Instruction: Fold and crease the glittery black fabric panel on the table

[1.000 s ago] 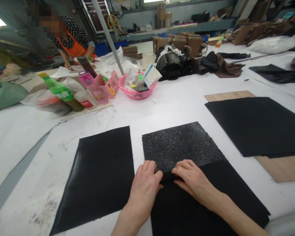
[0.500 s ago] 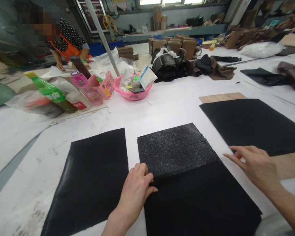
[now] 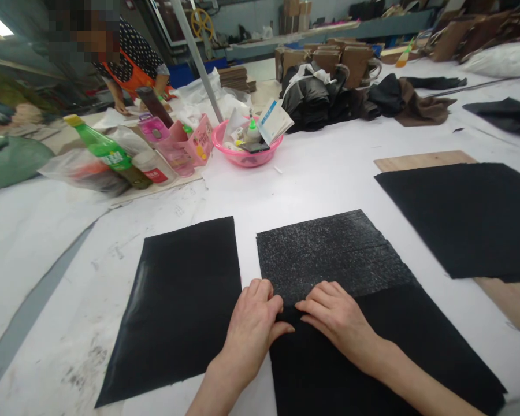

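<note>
In front of me lies a smooth black sheet (image 3: 398,341) whose far edge crosses a speckled, grainy black panel (image 3: 325,251). My left hand (image 3: 251,323) is closed on that edge at its left corner, thumb stretched toward the right. Close beside it, my right hand (image 3: 340,323) pinches the same edge with bent fingers; the fingertips partly hide the material. Another black sheet (image 3: 182,306) lies flat to the left. Farther right, black sheets (image 3: 468,214) rest on a wooden board (image 3: 498,294).
A pink basin (image 3: 247,157) with bottles and papers stands beyond the sheets. Left of it are a green bottle (image 3: 108,156) and a pink box (image 3: 201,138). Dark material (image 3: 307,104) is heaped farther back. A person in an orange apron (image 3: 134,75) leans over at the far left.
My right hand has moved left from beside the right-hand black sheets to the edge near my left hand, and its fingers have closed there. My left hand stays on the edge. The view has shifted.
</note>
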`<state>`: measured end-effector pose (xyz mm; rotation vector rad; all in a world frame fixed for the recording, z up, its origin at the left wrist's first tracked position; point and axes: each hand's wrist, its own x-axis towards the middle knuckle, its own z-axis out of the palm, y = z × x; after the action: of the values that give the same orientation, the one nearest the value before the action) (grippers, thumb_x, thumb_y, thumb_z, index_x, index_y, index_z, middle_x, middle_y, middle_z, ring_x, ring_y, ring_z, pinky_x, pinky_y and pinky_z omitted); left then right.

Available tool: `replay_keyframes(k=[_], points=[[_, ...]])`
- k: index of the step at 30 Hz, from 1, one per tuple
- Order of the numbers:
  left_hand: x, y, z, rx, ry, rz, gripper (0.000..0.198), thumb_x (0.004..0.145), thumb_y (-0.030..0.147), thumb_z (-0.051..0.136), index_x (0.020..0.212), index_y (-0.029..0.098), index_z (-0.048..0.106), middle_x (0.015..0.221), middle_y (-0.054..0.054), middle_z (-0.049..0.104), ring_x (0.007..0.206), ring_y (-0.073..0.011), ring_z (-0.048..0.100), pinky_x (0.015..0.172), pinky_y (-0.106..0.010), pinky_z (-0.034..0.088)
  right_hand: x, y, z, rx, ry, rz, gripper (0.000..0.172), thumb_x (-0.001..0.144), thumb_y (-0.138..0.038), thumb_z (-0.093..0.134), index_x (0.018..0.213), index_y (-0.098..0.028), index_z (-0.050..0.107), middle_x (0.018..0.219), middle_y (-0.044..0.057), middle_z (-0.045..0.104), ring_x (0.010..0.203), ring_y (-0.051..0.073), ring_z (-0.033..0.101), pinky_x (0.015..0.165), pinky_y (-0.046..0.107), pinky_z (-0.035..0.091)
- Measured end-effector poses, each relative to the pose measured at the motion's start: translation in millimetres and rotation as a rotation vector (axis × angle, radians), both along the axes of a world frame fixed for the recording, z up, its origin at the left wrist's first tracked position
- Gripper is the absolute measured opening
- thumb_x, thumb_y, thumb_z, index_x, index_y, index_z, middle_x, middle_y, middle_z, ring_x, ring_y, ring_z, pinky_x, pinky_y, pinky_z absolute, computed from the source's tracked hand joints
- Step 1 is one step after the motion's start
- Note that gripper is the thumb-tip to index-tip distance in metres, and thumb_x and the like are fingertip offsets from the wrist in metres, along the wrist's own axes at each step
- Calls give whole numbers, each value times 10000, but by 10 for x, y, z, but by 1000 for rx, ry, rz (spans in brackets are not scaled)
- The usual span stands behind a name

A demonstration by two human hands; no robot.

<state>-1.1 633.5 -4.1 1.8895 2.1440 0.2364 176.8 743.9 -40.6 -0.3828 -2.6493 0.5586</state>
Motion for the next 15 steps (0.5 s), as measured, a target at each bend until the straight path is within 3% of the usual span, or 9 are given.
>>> replay_keyframes(k=[4,11,15], points=[[-42,-22,-8,0,26,8,332,674,401,828,776,187,595,921,-24,519,913,-234,492,742,-348,416,31,15,-43,-54,15,15,102,960,-161,598,1029,-220,645,870,6,601,820,178,523,726,322,373],[-87,-85,13,-18,96,4,252,733,343,798,762,181,607,907,-30,548,872,-219,515,722,-344,428,32,10,-69,-56,49,11,128,981,-175,565,1046,-236,657,850,6,592,809,165,528,717,310,386],[-97,-156,6,27,33,53,247,733,284,803,823,187,595,908,-21,553,881,-219,517,742,-348,448,36,14,-72,-78,67,7,161,1003,-175,521,1074,-233,653,854,15,585,805,166,520,720,312,386]])
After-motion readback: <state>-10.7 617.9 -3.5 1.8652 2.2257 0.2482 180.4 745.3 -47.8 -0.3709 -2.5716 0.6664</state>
